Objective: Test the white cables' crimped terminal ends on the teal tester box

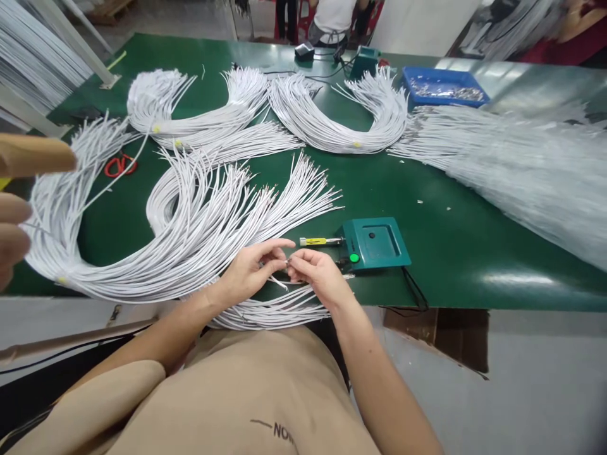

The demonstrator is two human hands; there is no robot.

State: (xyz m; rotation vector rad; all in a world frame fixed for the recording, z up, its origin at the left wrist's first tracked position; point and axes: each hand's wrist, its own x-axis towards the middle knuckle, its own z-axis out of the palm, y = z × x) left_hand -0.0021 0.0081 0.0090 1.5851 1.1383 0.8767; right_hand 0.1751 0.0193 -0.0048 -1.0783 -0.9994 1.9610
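Both my hands meet over the table's front edge, fingertips nearly touching. My left hand pinches the end of a white cable, its index finger stretched out. Opposite it, my right hand has its thumb and fingers pressed together on something too small to make out. Loose white cables lie below the hands, and a large curved bundle of white cables spreads to the left. Just right of my hands sits a green device with a green button and a yellow-labelled part at its left side.
More white cable bundles lie along the back of the green table. A blue tray of small parts is at the back right, near a wide cable pile. Red-handled scissors lie left. Another person's fingers show at the left edge.
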